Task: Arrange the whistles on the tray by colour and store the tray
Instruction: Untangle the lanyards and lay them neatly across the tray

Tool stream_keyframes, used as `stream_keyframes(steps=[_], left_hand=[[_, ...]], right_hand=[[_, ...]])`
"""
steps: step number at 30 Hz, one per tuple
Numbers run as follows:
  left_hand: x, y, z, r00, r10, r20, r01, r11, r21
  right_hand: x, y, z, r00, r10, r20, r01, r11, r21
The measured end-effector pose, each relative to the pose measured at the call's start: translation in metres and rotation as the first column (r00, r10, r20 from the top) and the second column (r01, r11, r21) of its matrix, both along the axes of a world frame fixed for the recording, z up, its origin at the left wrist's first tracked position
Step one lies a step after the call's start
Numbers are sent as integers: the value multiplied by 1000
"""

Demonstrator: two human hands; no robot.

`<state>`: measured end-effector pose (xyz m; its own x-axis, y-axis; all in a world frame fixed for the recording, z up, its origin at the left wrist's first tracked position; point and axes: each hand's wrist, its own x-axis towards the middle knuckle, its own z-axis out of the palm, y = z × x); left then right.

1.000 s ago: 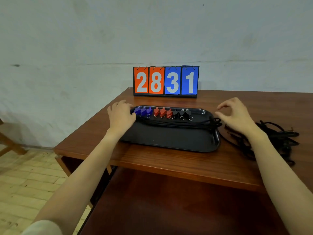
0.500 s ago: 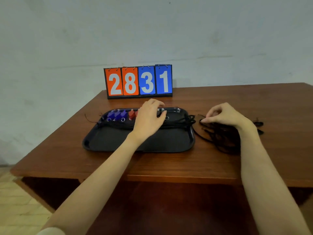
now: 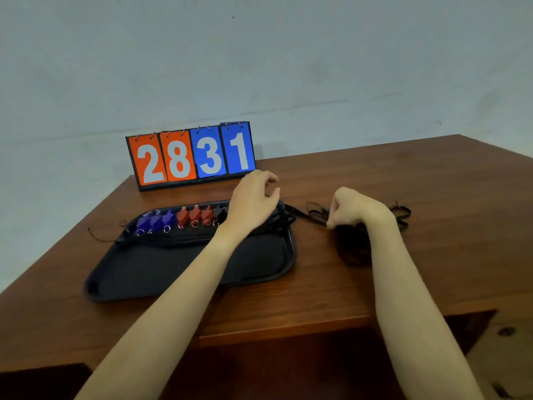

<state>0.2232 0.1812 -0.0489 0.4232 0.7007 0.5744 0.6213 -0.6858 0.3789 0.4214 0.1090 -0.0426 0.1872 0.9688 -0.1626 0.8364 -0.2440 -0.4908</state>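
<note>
One view: head camera, looking down at both hands over the bench [image 3: 375,284].
Tray: black tray [image 3: 178,272] lies on the bench, long axis running left to right, in front of the score board [image 3: 190,157].
Whistles: a row along the tray's far edge, blue whistles [image 3: 155,222] at the left, red whistles [image 3: 195,215] next, a black whistle [image 3: 220,216] just showing beside the left wrist; any further ones are hidden.
Cords: black cords [image 3: 178,241] run along the tray under the row and spill off its right end into a tangle [image 3: 353,246] on the bench.
Left hand: left hand [image 3: 253,202] hovers over the tray's far right corner, fingers loosely curled; whether its grip holds anything I cannot tell.
Right hand: right hand [image 3: 353,207] is off the tray to the right, fingers curled tight, pinching a cord at the tangle.
Key relation: the loose cords lie right of the tray, nearest the right hand; the row's open end sits under the left hand.
Judgement: sorting looks nearly done; the cords likely need gathering onto the tray before storing.
</note>
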Motion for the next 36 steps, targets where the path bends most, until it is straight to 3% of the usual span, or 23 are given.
stream_keyframes(steps=[4,10,14,19,23,28,36], left_hand=[[15,-4,-2,994,-23,103,24,1000,-8],[11,2,-10,991,-31,127,34,999,-24],[10,6,-8,977,-48,208,71,992,-104],[10,7,-3,900,-120,419,282,893,-350],[10,5,-4,892,-213,399,374,844,-385],[17,-1,-7,932,-276,235,336,901,-274],[25,-9,-1,865,-371,340,482,802,-352]], right_hand=[[11,-2,1,991,-119,-54,123,989,80],[9,-4,8,960,-160,-230,245,877,414],[2,-6,12,864,3,-504,286,821,495],[-2,-8,15,734,213,-645,282,768,575],[-3,-9,17,621,344,-704,246,768,591],[-2,-13,20,443,478,-759,235,754,613],[0,-12,20,396,519,-758,230,742,629]])
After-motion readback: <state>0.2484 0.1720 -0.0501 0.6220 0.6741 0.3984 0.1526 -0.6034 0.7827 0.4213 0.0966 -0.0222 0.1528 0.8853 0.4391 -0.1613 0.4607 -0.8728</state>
